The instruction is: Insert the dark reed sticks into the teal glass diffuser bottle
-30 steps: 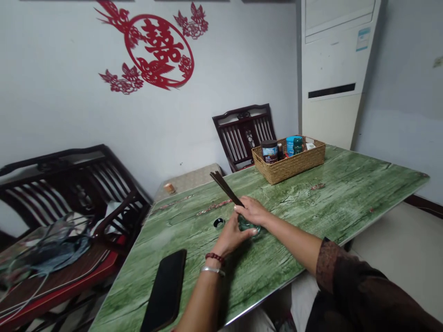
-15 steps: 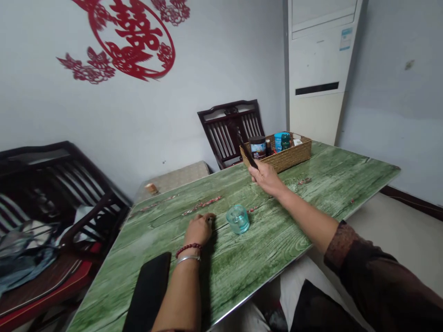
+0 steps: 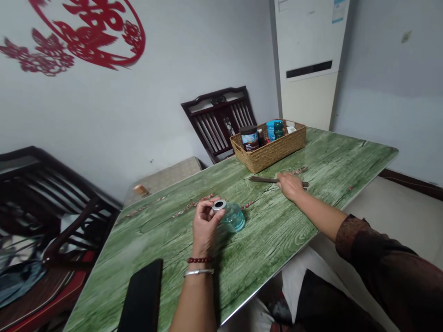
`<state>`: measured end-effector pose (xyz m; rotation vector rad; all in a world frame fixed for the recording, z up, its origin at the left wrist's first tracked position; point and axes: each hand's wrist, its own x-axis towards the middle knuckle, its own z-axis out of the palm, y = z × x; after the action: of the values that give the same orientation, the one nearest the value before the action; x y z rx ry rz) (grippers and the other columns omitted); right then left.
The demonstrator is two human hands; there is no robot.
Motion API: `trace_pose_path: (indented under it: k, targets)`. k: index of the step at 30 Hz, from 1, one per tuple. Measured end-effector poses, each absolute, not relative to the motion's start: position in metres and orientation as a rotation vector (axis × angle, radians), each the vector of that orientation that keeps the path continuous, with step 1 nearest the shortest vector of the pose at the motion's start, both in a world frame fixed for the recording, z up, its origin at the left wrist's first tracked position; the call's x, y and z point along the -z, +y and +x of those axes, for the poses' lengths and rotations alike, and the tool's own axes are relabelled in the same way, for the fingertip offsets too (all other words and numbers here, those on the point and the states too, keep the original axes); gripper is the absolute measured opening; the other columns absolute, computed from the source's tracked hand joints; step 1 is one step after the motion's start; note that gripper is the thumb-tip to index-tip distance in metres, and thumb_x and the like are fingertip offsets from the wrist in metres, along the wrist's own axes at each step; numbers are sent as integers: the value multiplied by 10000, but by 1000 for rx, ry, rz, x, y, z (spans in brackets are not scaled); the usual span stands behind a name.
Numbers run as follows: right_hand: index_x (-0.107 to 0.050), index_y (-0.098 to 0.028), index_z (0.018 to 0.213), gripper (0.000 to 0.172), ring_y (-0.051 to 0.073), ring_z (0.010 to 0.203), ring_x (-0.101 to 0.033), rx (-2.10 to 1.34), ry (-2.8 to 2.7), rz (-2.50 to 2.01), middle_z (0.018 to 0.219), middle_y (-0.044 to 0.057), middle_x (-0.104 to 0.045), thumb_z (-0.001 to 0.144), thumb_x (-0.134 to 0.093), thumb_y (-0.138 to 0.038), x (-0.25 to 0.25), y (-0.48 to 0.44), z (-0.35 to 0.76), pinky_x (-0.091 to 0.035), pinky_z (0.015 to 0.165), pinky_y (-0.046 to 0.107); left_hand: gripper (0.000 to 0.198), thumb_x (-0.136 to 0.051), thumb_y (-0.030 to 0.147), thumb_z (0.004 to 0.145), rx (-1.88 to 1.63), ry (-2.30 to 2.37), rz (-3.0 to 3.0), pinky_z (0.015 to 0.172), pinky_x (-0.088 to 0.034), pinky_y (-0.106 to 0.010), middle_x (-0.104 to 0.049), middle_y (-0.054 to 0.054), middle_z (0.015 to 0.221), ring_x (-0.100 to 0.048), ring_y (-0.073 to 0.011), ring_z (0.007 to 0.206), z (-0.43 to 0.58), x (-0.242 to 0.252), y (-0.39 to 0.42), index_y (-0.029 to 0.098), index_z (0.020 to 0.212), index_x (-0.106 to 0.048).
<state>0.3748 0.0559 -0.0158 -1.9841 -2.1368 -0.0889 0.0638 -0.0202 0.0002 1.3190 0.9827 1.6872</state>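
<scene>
Blue-tinted glass formed the jar (image 3: 236,218), which stood on the green table (image 3: 270,244). The left hand (image 3: 205,222) pinched a silver ring (image 3: 219,210) beside the jar's upper part; contact was indeterminable. The right hand (image 3: 290,185) lay over dark sticks (image 3: 263,179) on the table, grip unconfirmed. Ring handling appeared to be the step in hand; the next move called for a steady pinch.

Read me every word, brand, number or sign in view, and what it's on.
"囍", apparently, cropped at the top: red wall cut-out.
Dark-lidded jar: label print too blurred to read.
Blue container: lettering too small to read.
Blue-and-white sticker on the white cabinet: unreadable.
Glass bottle: no lettering visible.
</scene>
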Motion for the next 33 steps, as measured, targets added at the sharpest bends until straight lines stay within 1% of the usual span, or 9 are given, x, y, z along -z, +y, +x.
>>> trace_pose_path:
  k: [3, 6, 12, 17, 21, 24, 26, 30, 33]
  targets:
    - [-678, -132, 1259, 300, 327, 1168, -655, 127, -2129, -1962, 1228, 192, -708, 1030, -597, -308, 19, 58, 376, -468, 928, 390, 541, -992, 347, 588, -1607, 1003, 1345, 912, -557, -350, -760, -44, 1083, -743, -226, 1034, 63, 4, -21, 229, 902, -568]
    - [-670, -130, 1266, 309, 341, 1183, -632, 145, -2131, -1948, 1232, 197, -701, 1026, -610, -315, 19, 56, 377, -441, 940, 412, 532, -994, 345, 582, -1564, 1037, 1351, 928, -548, -362, -761, -55, 1089, -728, -230, 1046, 64, 4, -22, 225, 880, -570]
    - [-660, -127, 1264, 312, 334, 1175, -600, 169, -2131, -1922, 1240, 192, -694, 1023, -619, -322, 18, 53, 375, -392, 949, 418, 509, -980, 357, 610, -1512, 1106, 1434, 986, -517, -391, -751, -68, 1114, -701, -236, 1068, 66, 3, -26, 228, 966, -641]
    - [-652, -126, 1254, 315, 333, 1144, -568, 221, -2104, -1876, 1223, 199, -684, 1009, -634, -324, 22, 54, 376, -364, 937, 420, 508, -983, 375, 585, -1518, 1175, 1494, 921, -516, -368, -730, -35, 1011, -681, -221, 972, 68, 2, -26, 236, 966, -677]
    - [-682, -150, 1179, 227, 317, 1119, -557, 241, -2088, -1660, 1181, 170, -684, 1005, -638, -289, 10, 47, 372, -363, 944, 406, 475, -982, 410, 580, -1482, 1123, 1453, 929, -517, -378, -737, -53, 1042, -679, -231, 999, 65, 2, -26, 229, 901, -682]
    - [-704, -176, 1150, 196, 298, 1132, -579, 106, -2188, -1405, 1162, 136, -701, 996, -675, -294, -10, 33, 355, -386, 978, 400, 477, -990, 420, 573, -1458, 1090, 1407, 958, -518, -391, -744, -73, 1101, -684, -246, 1052, 64, 1, -27, 222, 868, -672]
    - [-701, -189, 1196, 306, 294, 1158, -603, -82, -2305, -1225, 1204, 125, -710, 949, -758, -359, -22, 24, 335, -411, 1002, 400, 481, -993, 416, 570, -1451, 1087, 1396, 959, -522, -392, -744, -80, 1112, -688, -248, 1054, 63, 0, -28, 220, 867, -669]
    - [-643, -201, 1315, 722, 297, 1171, -661, -620, -2473, -986, 1273, 106, -716, 709, -955, -438, -25, 16, 286, -489, 948, 361, 477, -993, 400, 573, -1446, 1093, 1397, 912, -540, -372, -736, -61, 1061, -689, -223, 969, 64, -1, -29, 225, 881, -673]
    - [-617, -206, 1326, 831, 268, 1087, -700, -923, -2367, -953, 1201, 62, -742, 608, -993, -386, -12, 17, 258, -508, 870, 317, 483, -992, 409, 562, -1468, 1105, 1414, 866, -550, -358, -718, -38, 989, -681, -215, 912, 62, 0, -28, 231, 874, -668]
